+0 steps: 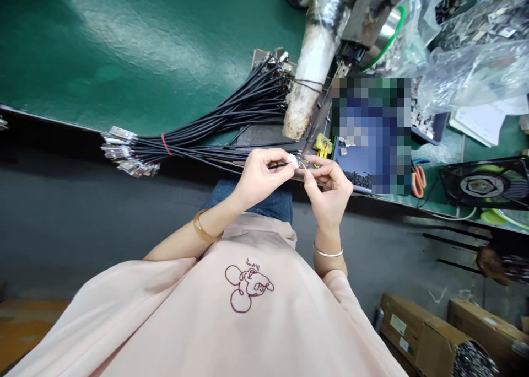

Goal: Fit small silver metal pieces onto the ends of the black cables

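Note:
At the bench edge my left hand [266, 173] pinches the end of a black cable, with something white at its fingertips. My right hand [329, 187] meets it there, its thumb and fingers closed on a small metal piece [303, 165] at the cable's end. Exactly what that piece is stays too small to tell. Left of my hands lies a bundle of black cables [206, 123], tied with a red band [166, 144] and tipped with metal connectors [124, 151]. Just beyond the fingertips sits a yellow-handled tool [323, 147].
A white plastic-wrapped tube [306, 79] points down toward my hands. To the right are a blue tray [357, 145], partly blurred out, orange-handled scissors [418, 179] and a black fan [483, 184]. Plastic bags of metal parts [483, 30] lie behind. Cardboard boxes [417, 327] stand on the floor.

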A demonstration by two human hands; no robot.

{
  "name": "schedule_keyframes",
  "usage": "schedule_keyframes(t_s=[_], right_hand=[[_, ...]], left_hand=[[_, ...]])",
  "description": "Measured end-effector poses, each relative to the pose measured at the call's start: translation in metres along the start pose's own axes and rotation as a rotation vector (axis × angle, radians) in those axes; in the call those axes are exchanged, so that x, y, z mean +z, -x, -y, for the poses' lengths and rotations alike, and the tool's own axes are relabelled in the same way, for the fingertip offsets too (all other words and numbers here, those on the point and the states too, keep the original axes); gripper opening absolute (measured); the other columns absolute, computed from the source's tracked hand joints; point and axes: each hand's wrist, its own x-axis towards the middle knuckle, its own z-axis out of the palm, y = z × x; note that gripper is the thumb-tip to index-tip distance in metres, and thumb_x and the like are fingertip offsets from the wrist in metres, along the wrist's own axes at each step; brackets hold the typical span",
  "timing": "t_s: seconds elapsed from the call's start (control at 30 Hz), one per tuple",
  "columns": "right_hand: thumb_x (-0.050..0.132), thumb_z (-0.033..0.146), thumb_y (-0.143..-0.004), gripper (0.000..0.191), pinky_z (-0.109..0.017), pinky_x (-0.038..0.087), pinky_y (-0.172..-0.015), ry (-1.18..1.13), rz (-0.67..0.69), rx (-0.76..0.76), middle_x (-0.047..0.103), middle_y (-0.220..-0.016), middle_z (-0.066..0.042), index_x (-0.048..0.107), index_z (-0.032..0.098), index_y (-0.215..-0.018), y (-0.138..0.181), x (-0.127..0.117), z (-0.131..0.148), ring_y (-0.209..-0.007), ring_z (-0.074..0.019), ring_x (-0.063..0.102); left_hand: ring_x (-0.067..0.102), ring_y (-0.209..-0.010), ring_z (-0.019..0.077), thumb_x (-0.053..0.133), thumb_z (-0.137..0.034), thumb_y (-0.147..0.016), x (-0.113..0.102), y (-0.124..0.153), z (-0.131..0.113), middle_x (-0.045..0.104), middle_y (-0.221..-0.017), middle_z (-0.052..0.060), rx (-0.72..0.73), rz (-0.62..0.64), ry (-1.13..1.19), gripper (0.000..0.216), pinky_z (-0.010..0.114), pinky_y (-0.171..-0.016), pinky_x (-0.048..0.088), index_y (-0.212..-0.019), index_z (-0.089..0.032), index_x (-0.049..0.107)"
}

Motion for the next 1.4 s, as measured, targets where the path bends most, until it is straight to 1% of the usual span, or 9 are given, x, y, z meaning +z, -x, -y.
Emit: schedule_keyframes(t_s=[0.2,0.37,0.5,0.67,0.8,0.97,1.1,1.2,1.4], right_hand=[[0.065,0.019,-0.089,0.006,-0.029,0.065,-0.076,0.062,-0.008,-0.025,0.074,-0.111,-0.006,0.062,0.020,-0.084,-0.002,0.002,-0.001,-0.090,-0.0168,0.076],[0.067,0.016,-0.088,0.006,-0.032,0.065,-0.077,0.114,-0.040,-0.094,0.074,-0.109,-0.004,0.066,0.021,-0.084,-0.005,0.002,0.005,-0.096,-0.0183,0.074],[0.067,0.013,-0.085,0.010,-0.037,0.064,-0.086,0.186,-0.045,-0.189,0.076,-0.104,-0.003,0.065,0.021,-0.080,-0.005,0.001,0.008,-0.099,-0.0200,0.074],[0.064,0.012,-0.087,0.012,-0.036,0.064,-0.083,0.232,-0.034,-0.233,0.076,-0.100,-0.004,0.061,0.021,-0.080,-0.002,0.000,0.007,-0.099,-0.0206,0.075],[0.064,0.016,-0.089,0.009,-0.033,0.065,-0.078,0.216,-0.042,-0.192,0.076,-0.103,-0.004,0.062,0.021,-0.082,0.000,0.000,0.005,-0.094,-0.0193,0.075],[0.066,0.020,-0.090,0.008,-0.027,0.065,-0.073,0.082,-0.038,-0.037,0.075,-0.106,-0.005,0.062,0.020,-0.083,0.001,0.001,0.002,-0.088,-0.0157,0.076],[0.067,0.018,-0.089,0.009,-0.027,0.065,-0.074,-0.053,0.013,0.038,0.075,-0.103,-0.003,0.062,0.019,-0.081,-0.001,0.000,0.002,-0.083,-0.0144,0.076],[0.067,0.017,-0.088,0.008,-0.026,0.065,-0.072,0.036,0.007,-0.029,0.075,-0.101,-0.003,0.063,0.020,-0.082,-0.002,-0.001,0.005,-0.085,-0.0147,0.075],[0.067,0.012,-0.088,0.011,-0.027,0.062,-0.073,0.241,-0.037,-0.242,0.076,-0.098,-0.002,0.064,0.021,-0.081,-0.005,0.001,0.006,-0.087,-0.0150,0.074]], left_hand=[[0.056,-0.059,0.0096,0.068,-0.019,-0.073,0.001,-0.004,-0.001,0.066,-0.064,0.001,-0.005,-0.019,-0.005,0.010,0.019,-0.056,0.045,-0.066,-0.014,0.071],[0.055,-0.059,0.0089,0.068,-0.019,-0.073,0.004,-0.006,-0.006,0.066,-0.066,0.001,0.028,-0.063,-0.014,0.008,0.018,-0.054,0.043,-0.069,-0.014,0.072],[0.046,-0.052,0.0069,0.067,-0.017,-0.071,0.003,-0.005,-0.006,0.059,-0.059,0.000,0.037,-0.057,-0.043,0.008,0.018,-0.048,0.034,-0.065,-0.014,0.070],[0.040,-0.051,0.0069,0.066,-0.015,-0.072,0.002,-0.002,-0.004,0.051,-0.055,-0.002,0.005,-0.018,-0.084,0.009,0.020,-0.048,0.029,-0.064,-0.015,0.069],[0.045,-0.053,0.0077,0.067,-0.017,-0.072,0.002,-0.001,-0.003,0.056,-0.058,-0.001,0.003,-0.011,-0.066,0.008,0.020,-0.050,0.034,-0.065,-0.015,0.069],[0.059,-0.063,0.0109,0.067,-0.021,-0.074,0.001,-0.001,-0.004,0.066,-0.067,0.002,0.009,0.008,-0.003,0.011,0.020,-0.061,0.049,-0.066,-0.014,0.069],[0.055,-0.059,0.0088,0.067,-0.020,-0.075,-0.002,0.002,-0.006,0.062,-0.066,0.001,0.063,0.009,-0.051,0.011,0.018,-0.054,0.044,-0.066,-0.013,0.070],[0.049,-0.054,0.0072,0.066,-0.019,-0.075,-0.002,0.004,-0.006,0.058,-0.064,0.000,0.057,0.003,-0.090,0.012,0.018,-0.049,0.038,-0.066,-0.013,0.069],[0.054,-0.059,0.0097,0.063,-0.019,-0.078,0.001,0.003,0.001,0.061,-0.065,0.001,0.060,-0.006,-0.153,0.011,0.020,-0.055,0.043,-0.069,-0.013,0.067]])
